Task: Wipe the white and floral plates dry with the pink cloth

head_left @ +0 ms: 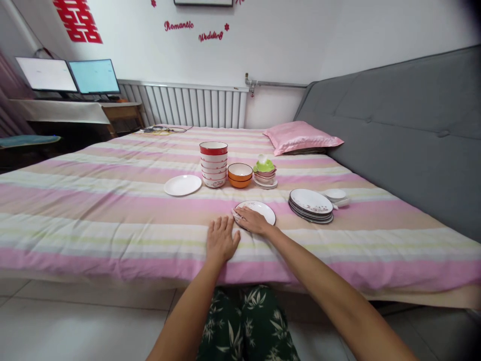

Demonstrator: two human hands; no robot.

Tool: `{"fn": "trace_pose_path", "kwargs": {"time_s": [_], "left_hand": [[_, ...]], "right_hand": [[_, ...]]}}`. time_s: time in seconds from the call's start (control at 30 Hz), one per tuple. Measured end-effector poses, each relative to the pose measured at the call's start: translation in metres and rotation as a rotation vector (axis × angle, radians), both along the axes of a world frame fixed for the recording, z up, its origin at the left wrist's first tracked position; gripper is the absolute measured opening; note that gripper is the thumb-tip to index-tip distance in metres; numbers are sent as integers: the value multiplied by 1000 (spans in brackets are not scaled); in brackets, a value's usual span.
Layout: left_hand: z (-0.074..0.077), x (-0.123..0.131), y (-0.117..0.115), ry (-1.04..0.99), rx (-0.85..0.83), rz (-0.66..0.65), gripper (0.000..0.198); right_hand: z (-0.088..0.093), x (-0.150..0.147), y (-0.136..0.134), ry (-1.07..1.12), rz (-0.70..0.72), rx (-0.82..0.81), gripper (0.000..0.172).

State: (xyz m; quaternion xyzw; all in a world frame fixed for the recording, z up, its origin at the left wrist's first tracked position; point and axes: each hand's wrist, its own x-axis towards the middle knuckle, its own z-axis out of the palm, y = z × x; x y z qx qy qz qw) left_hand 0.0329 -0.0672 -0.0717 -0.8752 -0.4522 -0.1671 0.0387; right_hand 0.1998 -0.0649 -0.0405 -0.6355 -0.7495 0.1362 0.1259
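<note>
While the left hand (221, 239) lies flat, the right hand (251, 219) covers part of a dark-rimmed plate (265, 209)

Where the right fingers reach across the plate's left side, they stretch out close together over a pale cloth (236, 214); whether they pinch it or only press on it, I cannot tell. The plate rests directly beneath them on the striped bedspread (150, 235), just beyond and to the right of the left fingers. Those left fingers are slightly apart, palm down on the fabric, with the thumb spread toward the plate.

Beyond the left fingers and to their left lies a white plate (183, 185). Straight past the left fingertips rises a tall stack of bowls (213, 168), the top one red outside. Two orange bowls (240, 179), nested, sit beyond the right fingertips, with a pile of small dishes (265, 174) just beside them, topped by a green one. To the right of the right fingers stands a stack of plates (311, 204), with small white dishes (335, 195) beside it. Farther off, beyond the fingers to the right, lies a pink pillow (300, 137).
</note>
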Motion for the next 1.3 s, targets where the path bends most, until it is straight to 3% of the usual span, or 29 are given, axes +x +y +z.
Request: {"fn": "trace_pose_path", "kwargs": {"time_s": [0.3,0.67,0.9,1.3], "left_hand": [[-1,0,1,-2,-6,-4,54],[-2,-1,1,-15,-13,0,55],[-2,-1,1,-16,-16,0,54],[-1,-1,0,-13,-31,3,55]], "right_hand": [[-3,4,-44,48,66,67,52],[-10,32,-81,-12,-89,123,47],[-23,47,-57,-58,-360,60,51],[-34,62,-1,-61,-442,-12,51]]}}
